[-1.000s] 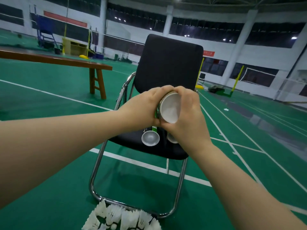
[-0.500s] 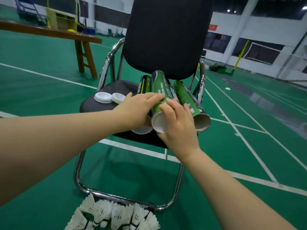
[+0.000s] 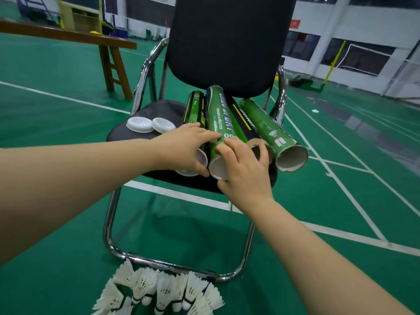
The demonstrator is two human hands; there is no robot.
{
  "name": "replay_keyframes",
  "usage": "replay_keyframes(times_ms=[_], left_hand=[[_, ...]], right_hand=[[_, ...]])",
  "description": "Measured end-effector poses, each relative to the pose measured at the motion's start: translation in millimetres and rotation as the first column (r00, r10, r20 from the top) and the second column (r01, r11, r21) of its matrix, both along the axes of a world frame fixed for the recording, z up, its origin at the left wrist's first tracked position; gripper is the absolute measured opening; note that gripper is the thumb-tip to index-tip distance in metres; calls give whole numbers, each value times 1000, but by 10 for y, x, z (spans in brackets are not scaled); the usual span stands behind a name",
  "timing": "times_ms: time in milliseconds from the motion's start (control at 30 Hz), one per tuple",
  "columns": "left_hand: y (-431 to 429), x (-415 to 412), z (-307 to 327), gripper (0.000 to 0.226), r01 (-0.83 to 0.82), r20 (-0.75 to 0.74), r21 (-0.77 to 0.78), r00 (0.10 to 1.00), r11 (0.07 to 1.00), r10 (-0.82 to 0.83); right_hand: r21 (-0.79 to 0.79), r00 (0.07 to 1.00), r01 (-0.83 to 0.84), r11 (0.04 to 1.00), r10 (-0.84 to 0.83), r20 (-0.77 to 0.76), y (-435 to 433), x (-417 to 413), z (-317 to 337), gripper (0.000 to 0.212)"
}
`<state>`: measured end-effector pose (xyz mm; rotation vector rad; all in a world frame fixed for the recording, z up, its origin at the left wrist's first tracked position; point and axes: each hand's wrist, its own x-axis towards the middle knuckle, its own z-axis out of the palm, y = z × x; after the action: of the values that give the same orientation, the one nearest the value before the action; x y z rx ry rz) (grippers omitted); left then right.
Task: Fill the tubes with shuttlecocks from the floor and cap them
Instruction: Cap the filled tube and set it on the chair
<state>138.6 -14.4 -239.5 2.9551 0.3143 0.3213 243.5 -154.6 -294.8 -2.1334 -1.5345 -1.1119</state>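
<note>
Several shuttlecock tubes lie on the black chair seat (image 3: 127, 133), leaning against the backrest. The middle green tube (image 3: 217, 117) has a white cap (image 3: 218, 168) on its near end. My right hand (image 3: 243, 171) grips that capped end, fingers on top and thumb beneath. My left hand (image 3: 181, 148) rests with fairly straight fingers across the black-and-green tube (image 3: 195, 108) and touches the green tube. To the right lie a black tube (image 3: 241, 123) and an open green tube (image 3: 266, 123). White shuttlecocks (image 3: 159, 292) are heaped on the floor by the chair's base.
Two loose white caps (image 3: 139, 125) sit at the seat's left; another cap (image 3: 188, 173) shows under my left hand. The chair's chrome frame (image 3: 159, 264) runs along the green court floor. A wooden bench (image 3: 113, 64) stands at the back left.
The capped green tube came down from in front of me and now lies among the others on the seat. The view has moved closer to the chair.
</note>
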Motion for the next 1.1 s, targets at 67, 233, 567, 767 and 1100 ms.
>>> replay_keyframes(times_ms=[67, 233, 567, 767, 1100], left_hand=[[20, 3, 10, 101, -4, -31, 19, 1000, 1000, 4], [-36, -36, 58, 96, -17, -52, 31, 998, 999, 19], [-203, 55, 9, 57, -47, -3, 174, 999, 984, 48], [-177, 28, -3, 53, -64, 11, 142, 998, 988, 63], [-129, 39, -59, 51, -87, 21, 184, 996, 979, 84]], right_hand=[[-54, 999, -29, 998, 28, -22, -26, -3, 41, 79], [-253, 982, 96, 963, -134, -136, -190, 60, 238, 84], [-368, 924, 294, 882, -361, -126, -203, 256, 376, 66], [-295, 896, 370, 881, -422, -139, -147, 276, 290, 57], [-35, 930, 294, 955, -295, -222, -150, 62, 612, 46]])
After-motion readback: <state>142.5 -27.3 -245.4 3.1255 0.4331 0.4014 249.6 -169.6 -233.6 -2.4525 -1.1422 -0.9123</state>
